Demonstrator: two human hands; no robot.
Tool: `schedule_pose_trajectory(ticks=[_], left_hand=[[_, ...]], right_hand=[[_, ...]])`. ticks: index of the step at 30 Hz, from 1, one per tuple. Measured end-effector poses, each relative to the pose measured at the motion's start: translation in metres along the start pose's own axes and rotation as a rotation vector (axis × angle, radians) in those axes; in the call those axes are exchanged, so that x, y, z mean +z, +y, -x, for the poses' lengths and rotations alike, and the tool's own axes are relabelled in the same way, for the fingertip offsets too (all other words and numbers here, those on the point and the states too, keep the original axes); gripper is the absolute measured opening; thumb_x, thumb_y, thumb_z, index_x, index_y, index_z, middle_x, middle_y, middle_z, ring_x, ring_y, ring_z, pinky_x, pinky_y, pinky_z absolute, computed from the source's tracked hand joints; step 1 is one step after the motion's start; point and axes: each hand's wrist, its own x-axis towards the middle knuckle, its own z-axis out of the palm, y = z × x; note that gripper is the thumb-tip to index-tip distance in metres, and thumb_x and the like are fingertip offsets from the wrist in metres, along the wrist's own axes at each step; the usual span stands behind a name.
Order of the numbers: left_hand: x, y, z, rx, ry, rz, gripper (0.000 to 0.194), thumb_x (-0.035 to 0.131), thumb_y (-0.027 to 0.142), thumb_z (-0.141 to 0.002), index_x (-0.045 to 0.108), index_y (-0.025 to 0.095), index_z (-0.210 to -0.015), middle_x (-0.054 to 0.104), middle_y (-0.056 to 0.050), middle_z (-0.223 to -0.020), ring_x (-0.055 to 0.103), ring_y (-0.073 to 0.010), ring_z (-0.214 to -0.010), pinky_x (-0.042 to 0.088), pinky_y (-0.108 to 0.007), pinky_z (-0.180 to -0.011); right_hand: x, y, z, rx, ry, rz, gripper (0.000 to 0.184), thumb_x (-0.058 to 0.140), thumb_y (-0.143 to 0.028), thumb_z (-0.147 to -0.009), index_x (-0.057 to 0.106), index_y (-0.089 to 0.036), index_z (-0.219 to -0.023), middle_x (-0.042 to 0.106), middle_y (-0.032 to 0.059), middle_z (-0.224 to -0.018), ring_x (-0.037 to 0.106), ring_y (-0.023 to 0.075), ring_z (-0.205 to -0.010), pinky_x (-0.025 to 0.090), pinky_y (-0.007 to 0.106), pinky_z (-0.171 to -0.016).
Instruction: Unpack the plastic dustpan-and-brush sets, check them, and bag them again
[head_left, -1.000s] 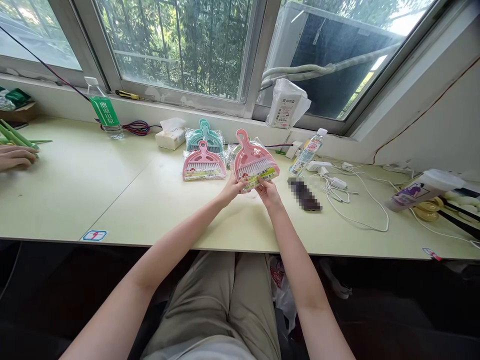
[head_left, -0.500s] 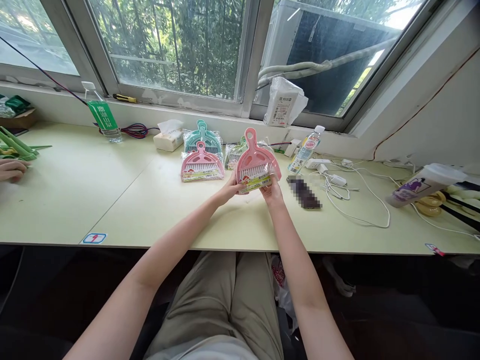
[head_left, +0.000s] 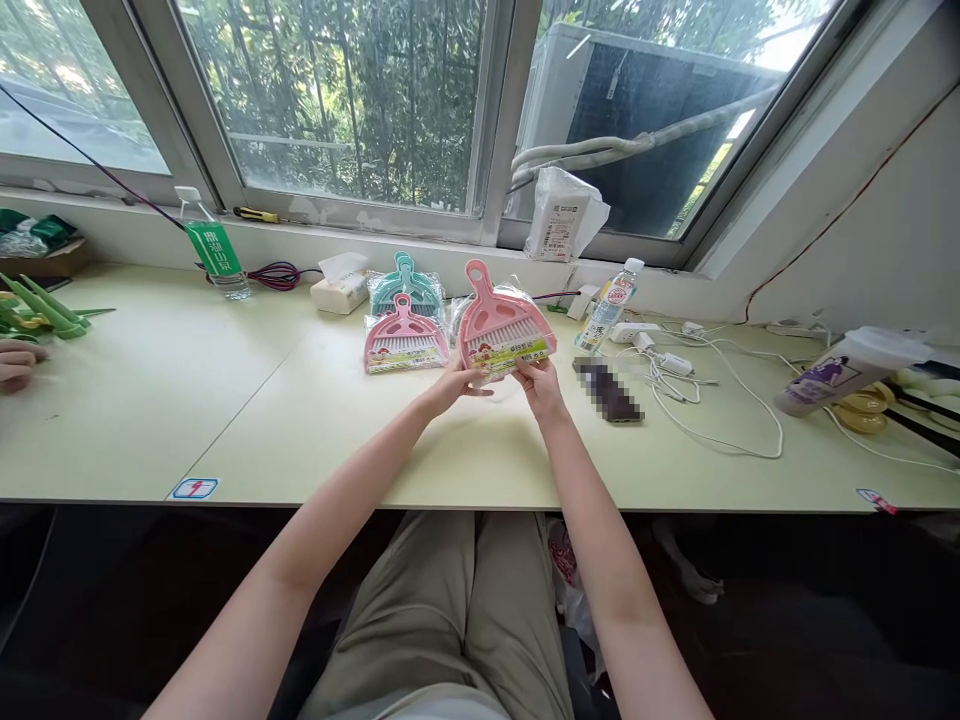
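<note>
A pink dustpan-and-brush set in clear wrap (head_left: 501, 325) is held up above the pale green table (head_left: 225, 400), handle pointing away from me. My left hand (head_left: 450, 383) pinches its lower left edge. My right hand (head_left: 540, 385) grips its lower right edge by the yellow label. A second pink wrapped set (head_left: 405, 340) lies flat just to the left. Behind that one lies a teal set (head_left: 407, 282).
On the right lie a dark phone (head_left: 609, 392), a water bottle (head_left: 606, 310), white chargers and cables (head_left: 697, 385) and a tilted bottle (head_left: 847, 370). A tissue pack (head_left: 339, 288) and green-label bottle (head_left: 210, 250) stand at the back. Another person's hand (head_left: 16, 362) rests far left by green objects (head_left: 41, 308).
The pink set has tilted and shifted slightly in my hands while both keep hold of it. The other person's hand at far left has drawn back toward the edge.
</note>
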Motion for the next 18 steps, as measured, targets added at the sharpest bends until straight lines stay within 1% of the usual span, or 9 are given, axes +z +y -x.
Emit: schedule_pose_trajectory(ticks=[3, 5, 7, 10, 11, 13, 14, 16, 18], left_hand=[[0.003, 0.002, 0.004, -0.079, -0.152, -0.01, 0.071, 0.068, 0.032, -0.079, 0.04, 0.027, -0.144, 0.044, -0.014, -0.148, 0.055, -0.034, -0.124, 0.053, -0.049, -0.091], [0.002, 0.003, 0.003, -0.087, -0.179, 0.0, 0.067, 0.065, 0.041, -0.083, 0.041, 0.028, -0.144, 0.042, -0.014, -0.15, 0.052, -0.0347, -0.127, 0.052, -0.05, -0.093], [0.0, 0.003, 0.0, -0.036, -0.101, -0.016, 0.063, 0.06, 0.047, -0.085, 0.042, 0.028, -0.143, 0.047, -0.013, -0.147, 0.05, -0.0337, -0.13, 0.049, -0.05, -0.096], [-0.002, 0.003, -0.004, 0.104, 0.08, -0.024, 0.066, 0.062, 0.044, -0.084, 0.04, 0.029, -0.144, 0.052, -0.009, -0.143, 0.048, -0.0299, -0.131, 0.047, -0.044, -0.099], [-0.002, 0.003, -0.005, 0.126, 0.112, -0.003, 0.07, 0.064, 0.041, -0.082, 0.038, 0.03, -0.145, 0.051, -0.008, -0.144, 0.049, -0.029, -0.13, 0.048, -0.042, -0.098], [-0.003, 0.004, -0.005, 0.095, 0.13, 0.038, 0.078, 0.069, 0.037, -0.077, 0.035, 0.029, -0.146, 0.053, -0.009, -0.142, 0.053, -0.0288, -0.125, 0.051, -0.04, -0.092], [-0.004, 0.004, -0.005, 0.053, 0.114, 0.049, 0.079, 0.071, 0.038, -0.075, 0.036, 0.028, -0.146, 0.055, -0.009, -0.139, 0.055, -0.0294, -0.123, 0.052, -0.04, -0.09], [-0.006, 0.007, -0.004, -0.026, 0.029, 0.079, 0.074, 0.066, 0.051, -0.078, 0.042, 0.024, -0.142, 0.059, -0.012, -0.133, 0.057, -0.0318, -0.119, 0.052, -0.042, -0.087], [-0.008, 0.01, -0.004, -0.015, -0.063, 0.177, 0.074, 0.049, 0.07, -0.082, 0.048, 0.022, -0.138, 0.061, -0.013, -0.129, 0.056, -0.034, -0.121, 0.05, -0.047, -0.09]], right_hand=[[-0.001, 0.001, -0.001, -0.047, 0.071, -0.011, 0.037, 0.079, -0.017, -0.061, 0.064, -0.023, -0.095, 0.074, 0.0008, -0.098, 0.068, 0.0202, -0.104, 0.057, 0.037, -0.095], [0.0, 0.0, -0.001, -0.053, 0.084, -0.023, 0.036, 0.078, -0.016, -0.061, 0.065, -0.023, -0.094, 0.074, 0.0004, -0.097, 0.068, 0.0195, -0.103, 0.057, 0.036, -0.094], [0.002, 0.0, 0.0, -0.038, 0.072, -0.046, 0.036, 0.078, -0.014, -0.062, 0.065, -0.022, -0.094, 0.074, 0.0002, -0.097, 0.068, 0.0186, -0.103, 0.058, 0.035, -0.093], [0.004, 0.0, 0.001, 0.021, 0.047, -0.06, 0.034, 0.078, -0.011, -0.061, 0.066, -0.021, -0.091, 0.075, 0.0, -0.095, 0.07, 0.0173, -0.098, 0.059, 0.032, -0.089], [0.005, 0.0, 0.002, 0.046, 0.041, -0.056, 0.033, 0.078, -0.01, -0.061, 0.066, -0.021, -0.091, 0.075, 0.0, -0.095, 0.07, 0.017, -0.096, 0.059, 0.031, -0.088], [0.004, 0.0, 0.002, 0.086, 0.035, -0.048, 0.033, 0.078, -0.009, -0.061, 0.067, -0.02, -0.091, 0.075, 0.0001, -0.095, 0.071, 0.0165, -0.093, 0.06, 0.029, -0.086], [0.004, 0.0, 0.001, 0.095, 0.035, -0.05, 0.033, 0.078, -0.009, -0.062, 0.067, -0.02, -0.091, 0.075, 0.0, -0.095, 0.071, 0.0164, -0.093, 0.06, 0.029, -0.085], [0.003, -0.002, 0.001, 0.089, 0.041, -0.066, 0.033, 0.078, -0.009, -0.062, 0.067, -0.02, -0.091, 0.075, -0.0003, -0.096, 0.07, 0.0162, -0.094, 0.06, 0.028, -0.086], [0.003, -0.004, 0.001, 0.074, 0.037, -0.083, 0.032, 0.078, -0.009, -0.063, 0.067, -0.02, -0.091, 0.075, -0.0002, -0.097, 0.07, 0.0164, -0.097, 0.059, 0.028, -0.089]])
